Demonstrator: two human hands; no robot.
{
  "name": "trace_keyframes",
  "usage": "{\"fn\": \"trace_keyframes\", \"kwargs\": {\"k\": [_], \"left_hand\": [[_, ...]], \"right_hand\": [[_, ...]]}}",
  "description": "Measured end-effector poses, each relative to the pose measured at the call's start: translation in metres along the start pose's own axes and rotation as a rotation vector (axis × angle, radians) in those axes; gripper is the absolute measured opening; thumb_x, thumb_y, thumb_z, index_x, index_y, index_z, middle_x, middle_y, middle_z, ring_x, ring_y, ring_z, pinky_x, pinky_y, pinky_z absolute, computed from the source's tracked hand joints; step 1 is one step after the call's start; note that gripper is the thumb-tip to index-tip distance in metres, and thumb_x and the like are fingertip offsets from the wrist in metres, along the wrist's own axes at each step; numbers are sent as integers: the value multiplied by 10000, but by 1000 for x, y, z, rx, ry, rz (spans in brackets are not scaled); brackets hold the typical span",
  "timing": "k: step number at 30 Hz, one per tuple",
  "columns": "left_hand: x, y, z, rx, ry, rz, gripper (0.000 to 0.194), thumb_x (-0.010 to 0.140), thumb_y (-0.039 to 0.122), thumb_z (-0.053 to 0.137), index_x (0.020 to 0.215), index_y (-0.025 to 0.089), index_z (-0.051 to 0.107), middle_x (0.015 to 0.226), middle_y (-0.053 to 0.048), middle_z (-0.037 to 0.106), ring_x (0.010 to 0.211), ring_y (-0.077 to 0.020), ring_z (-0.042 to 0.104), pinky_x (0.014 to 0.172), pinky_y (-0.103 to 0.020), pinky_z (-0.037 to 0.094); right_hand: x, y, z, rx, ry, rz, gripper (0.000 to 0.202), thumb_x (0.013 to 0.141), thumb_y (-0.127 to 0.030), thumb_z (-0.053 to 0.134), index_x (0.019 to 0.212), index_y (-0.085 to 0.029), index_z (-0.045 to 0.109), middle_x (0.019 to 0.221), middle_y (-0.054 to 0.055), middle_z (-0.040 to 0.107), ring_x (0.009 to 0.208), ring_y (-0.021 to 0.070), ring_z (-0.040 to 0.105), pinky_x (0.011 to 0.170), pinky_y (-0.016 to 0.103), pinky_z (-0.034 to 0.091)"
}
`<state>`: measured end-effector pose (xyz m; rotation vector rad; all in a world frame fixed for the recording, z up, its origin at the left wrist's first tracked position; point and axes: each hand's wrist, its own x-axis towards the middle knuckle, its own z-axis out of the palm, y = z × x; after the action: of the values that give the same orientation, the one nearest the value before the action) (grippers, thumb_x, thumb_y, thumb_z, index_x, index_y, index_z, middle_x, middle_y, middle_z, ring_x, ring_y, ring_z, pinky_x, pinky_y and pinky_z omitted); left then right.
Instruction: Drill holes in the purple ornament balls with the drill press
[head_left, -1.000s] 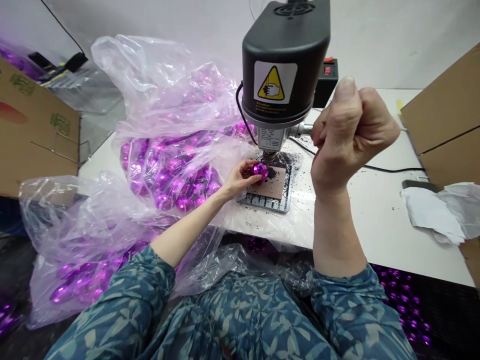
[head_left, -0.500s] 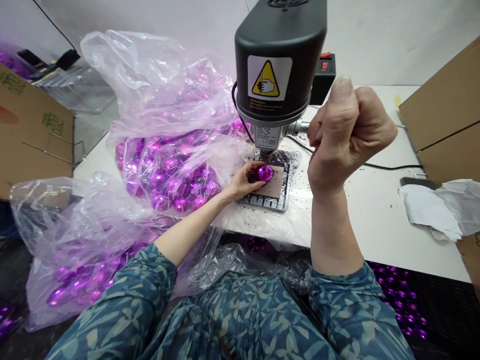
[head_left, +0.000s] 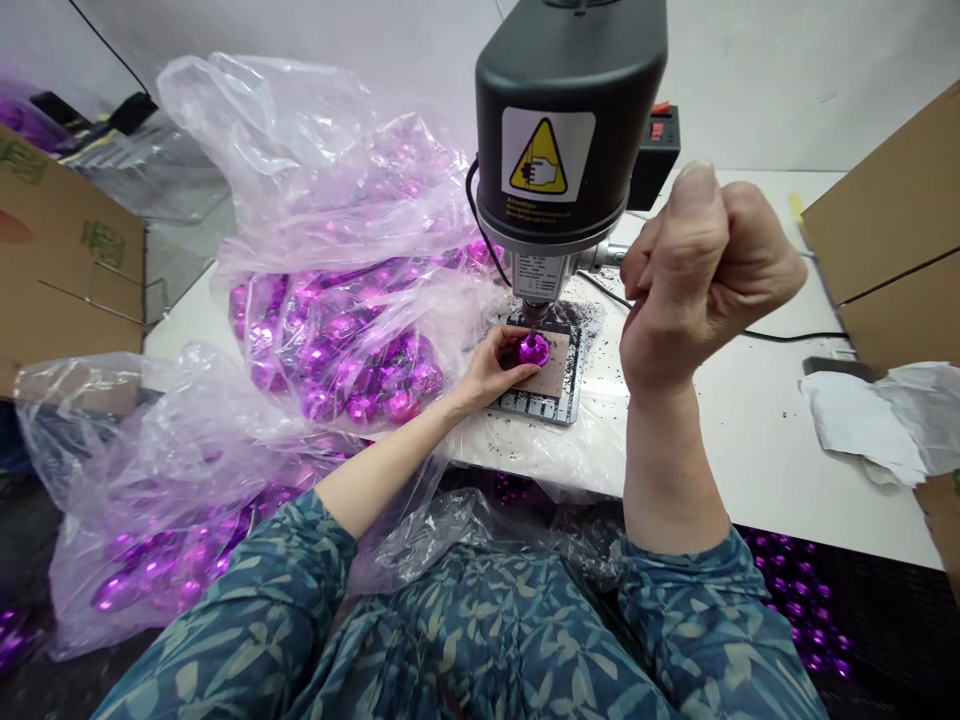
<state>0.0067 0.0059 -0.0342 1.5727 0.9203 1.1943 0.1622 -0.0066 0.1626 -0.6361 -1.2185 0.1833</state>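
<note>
A shiny purple faceted ball (head_left: 534,349) sits under the spindle of a black bench drill press (head_left: 570,140), above a tan board (head_left: 551,380) on the slotted metal base (head_left: 534,404). Thumb and fingers of my left hand (head_left: 495,362) pinch the ball from its left side. My right hand (head_left: 701,270) is raised in a fist at the press's right side, wrapped round the end of its feed lever (head_left: 615,255). Most of the lever's grip is hidden inside that fist. Dark shavings lie scattered over the base and around it.
Clear plastic bags (head_left: 337,350) full of purple balls cover the left of the white table (head_left: 705,450). Cardboard boxes (head_left: 892,190) stand at both sides. White paper (head_left: 859,420) and a black cable (head_left: 787,338) lie at right. More purple balls (head_left: 802,600) show below the table.
The ball's top now shows a dark spot beneath the spindle, and it looks slightly tilted. My left hand still pinches it; my right fist stays on the lever. The view has shifted slightly.
</note>
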Motion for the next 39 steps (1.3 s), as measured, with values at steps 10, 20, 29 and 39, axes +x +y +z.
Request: {"fn": "trace_keyframes", "kwargs": {"k": [10, 20, 29, 39], "left_hand": [[0, 3, 1, -35, 12, 1, 757, 764, 632, 927, 1290, 188, 613, 1289, -147, 738, 1177, -275, 746, 1079, -466, 609], [-1, 0, 2, -85, 13, 24, 709, 784, 596, 934, 1287, 206, 622, 1302, -129, 730, 1198, -265, 737, 1094, -459, 604], [-2, -2, 3, -98, 19, 25, 712, 778, 595, 939, 1294, 214, 630, 1302, -122, 727, 1211, -277, 731, 1097, -462, 600], [-1, -1, 4, -75, 42, 34, 722, 765, 622, 935, 1265, 198, 633, 1285, -129, 740, 1180, -272, 749, 1077, -461, 616]], "right_hand": [[-14, 1, -3, 28, 60, -169, 644, 1021, -511, 608, 601, -228, 210, 511, -54, 169, 418, 72, 260, 477, 341, 210], [-22, 13, -3, 53, 116, -354, 580, 1015, -302, 589, 568, -221, 229, 445, -56, 235, 356, 82, 220, 392, 340, 184], [-34, 31, -12, -8, 76, -498, 581, 1026, -273, 524, 610, -229, 122, 464, -67, 218, 373, 57, 227, 373, 272, 266], [-16, 10, -5, 83, 44, -408, 551, 1036, -165, 566, 560, -206, 291, 489, -74, 280, 392, 32, 304, 407, 278, 178]]}}
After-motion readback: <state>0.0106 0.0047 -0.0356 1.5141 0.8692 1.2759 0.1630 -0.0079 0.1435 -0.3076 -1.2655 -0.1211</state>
